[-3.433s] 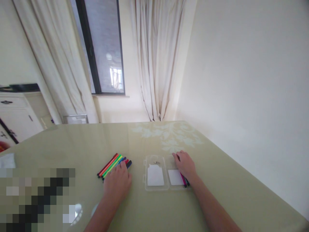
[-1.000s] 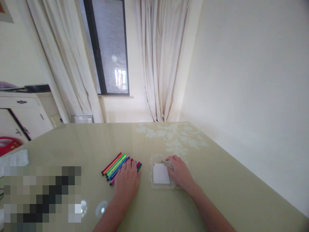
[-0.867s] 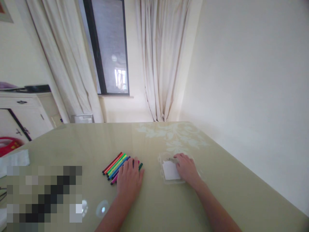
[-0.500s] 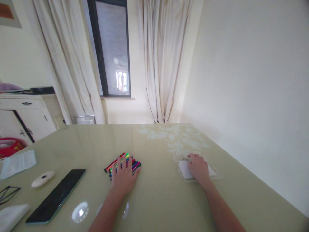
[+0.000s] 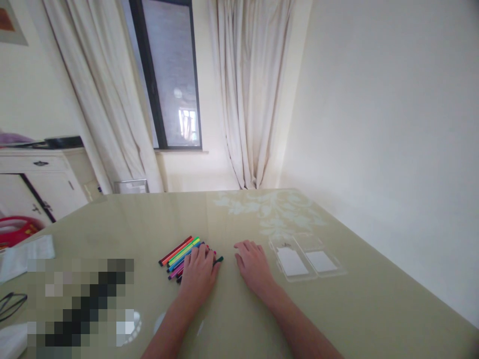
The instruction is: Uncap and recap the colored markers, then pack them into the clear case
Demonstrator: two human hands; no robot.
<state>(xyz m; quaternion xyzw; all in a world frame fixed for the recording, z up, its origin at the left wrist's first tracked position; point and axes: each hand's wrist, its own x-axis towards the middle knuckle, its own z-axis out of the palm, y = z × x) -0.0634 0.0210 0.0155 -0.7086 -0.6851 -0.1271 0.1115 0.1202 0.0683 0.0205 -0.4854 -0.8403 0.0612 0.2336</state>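
Observation:
A bunch of coloured felt-tip pens [image 5: 184,253] lies on the table, several of them side by side with dark tips. My left hand [image 5: 198,269] rests over the right part of the bunch, fingers slightly bent on top and thumb apart; it hides some of the pens. A dark green pen end sticks out beside its thumb. My right hand [image 5: 254,267] is above the tabletop to the right of the pens, holding nothing, its fingers loosely bent and thumb apart. Right of it lies an opened clear plastic case [image 5: 317,274] with white paper in both halves.
The glossy table [image 5: 239,319] has a wall along its right side. On the left are a pixelated patch, a pale blue sheet-like item [image 5: 32,254], dark-framed glasses [image 5: 11,304] and a white object [image 5: 13,339]. A red basket [image 5: 18,229] stands beyond the table.
My right hand has left the clear case and moved left towards the pens. My left hand has shifted slightly right, its fingers drawn in, uncovering more pens. A pixelated patch now covers the phone.

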